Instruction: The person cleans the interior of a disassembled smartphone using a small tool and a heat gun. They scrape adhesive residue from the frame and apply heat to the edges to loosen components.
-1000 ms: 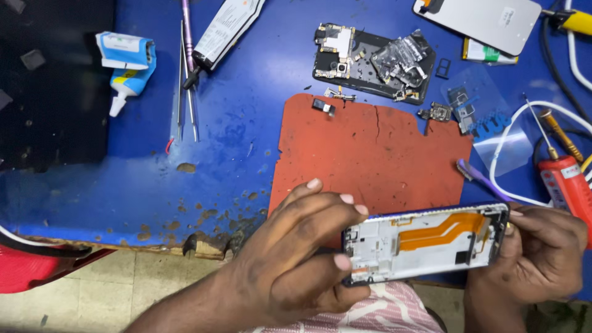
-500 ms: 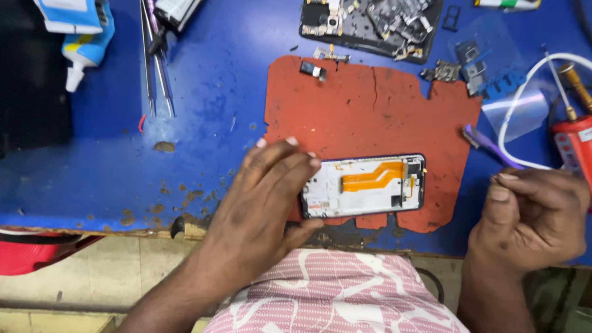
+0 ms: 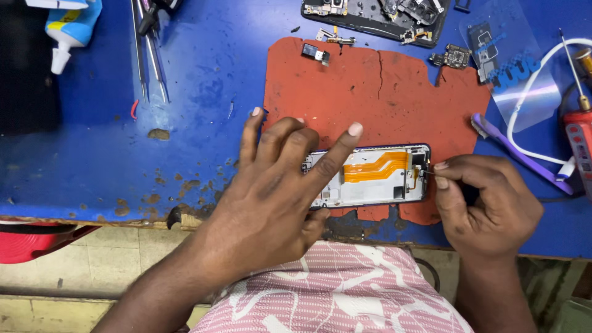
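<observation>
Phone frame: an opened phone frame (image 3: pixel 376 176) with an orange flex cable (image 3: pixel 377 166) lies lengthwise on the lower edge of the red mat (image 3: pixel 382 92), lower centre of the frame.
Left hand: the left hand (image 3: pixel 277 185) rests on the phone frame's left end, fingers (image 3: pixel 336 148) spread, index lifted and pointing up-right.
Right hand: the right hand (image 3: pixel 487 203) is at the phone frame's right end, fingers pressed together, pinching a thin dark tool (image 3: pixel 424 172) whose tip touches the frame.
Surface: blue surface (image 3: pixel 203 68), worn along its near edge.
Upper left: glue bottle (image 3: pixel 69 28) and tweezers (image 3: pixel 148 55).
Top: disassembled phone back (image 3: pixel 376 15) with loose parts.
Right: purple pry tool (image 3: pixel 512 154), white cable (image 3: pixel 536 92), red tool (image 3: pixel 578 142).
</observation>
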